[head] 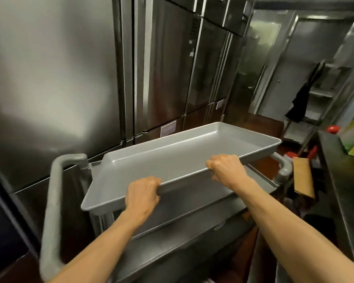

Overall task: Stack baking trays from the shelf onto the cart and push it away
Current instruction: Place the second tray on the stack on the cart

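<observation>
Over cart [55, 201], tray [178, 158] lengthwise away-right

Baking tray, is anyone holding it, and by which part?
Yes. Both hands grip the baking tray by its near long rim: left hand, right hand.

Both arms are bare all the way up, no sleeves anywhere in view. No gloves either, and no watch, rings or bracelets on the left hand [141, 196] or right hand [227, 168]. Knuckles and wrist tendons show pretty clearly.
</observation>
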Motion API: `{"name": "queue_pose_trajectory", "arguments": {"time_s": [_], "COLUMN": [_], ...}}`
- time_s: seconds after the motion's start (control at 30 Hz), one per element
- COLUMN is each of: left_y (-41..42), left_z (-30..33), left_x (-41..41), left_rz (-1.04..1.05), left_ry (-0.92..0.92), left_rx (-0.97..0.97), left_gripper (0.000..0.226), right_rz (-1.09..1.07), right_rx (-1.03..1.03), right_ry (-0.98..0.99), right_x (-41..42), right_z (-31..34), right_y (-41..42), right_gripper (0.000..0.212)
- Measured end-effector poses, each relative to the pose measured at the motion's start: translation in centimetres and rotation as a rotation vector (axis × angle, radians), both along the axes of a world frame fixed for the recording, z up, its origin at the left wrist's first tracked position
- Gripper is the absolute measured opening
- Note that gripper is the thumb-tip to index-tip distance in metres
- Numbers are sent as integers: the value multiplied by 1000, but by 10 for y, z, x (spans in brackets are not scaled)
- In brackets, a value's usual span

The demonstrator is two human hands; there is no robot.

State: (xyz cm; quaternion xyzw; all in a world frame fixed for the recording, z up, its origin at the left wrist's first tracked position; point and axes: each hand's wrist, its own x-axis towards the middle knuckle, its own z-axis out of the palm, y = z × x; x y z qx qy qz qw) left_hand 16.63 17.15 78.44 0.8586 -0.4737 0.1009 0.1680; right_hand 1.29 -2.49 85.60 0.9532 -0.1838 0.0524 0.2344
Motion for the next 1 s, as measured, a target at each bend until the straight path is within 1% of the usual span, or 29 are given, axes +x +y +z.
{"name": "queue_pose_trajectory", "arguments": {"time_s": [0.23, 0.37, 0.5, 0.57, 0.63, 0.73, 0.77, 0.8, 0.87, 0.93, 1.0], "left_y": [-17, -26, -33, -35, -38, -42, -43, -43, -46, -48, -51], "left_z": [-18, -24, -33, -37, -41, -44, -46, -49, -51, -56, -59], "left_x": [-13, -22, -24, -25, -25, -30, -30, -31, -29, -27, -27], "left_rz": [85, 80, 85, 83, 82, 72, 77, 78, 75, 73, 59], "left_ry": [-7, -23, -68, -34, -39, -57, -83, -67, -45, -63, -82], "left_rx": [125, 170, 217, 259, 259, 311, 304, 313, 300, 318, 380], "left_gripper": [9, 22, 29, 21, 15, 26, 27, 24, 16, 14, 16], "right_rz": [61, 60, 59, 67, 58, 50, 51, 55, 60, 65, 68], "right_rx": [103, 129, 164, 175, 185, 193, 201, 208, 215, 225, 240], "right_ry": [-21, -45, -67, -75, -74, -87, -89, -92, -89, -87, -74], "right_x": [1, -5, -9, -10, -12, -13, -12, -11, -9, -8, -6], "right_z": [-45, -69, -87, -94, -101, -111, -114, -116, -119, -122, -128], "right_y": [-30, -44, -52, -54, -56, -61, -63, -64, -68, -72, -77], "right_gripper": [17, 17, 19, 25, 31, 35, 36, 38, 38, 36, 30]}}
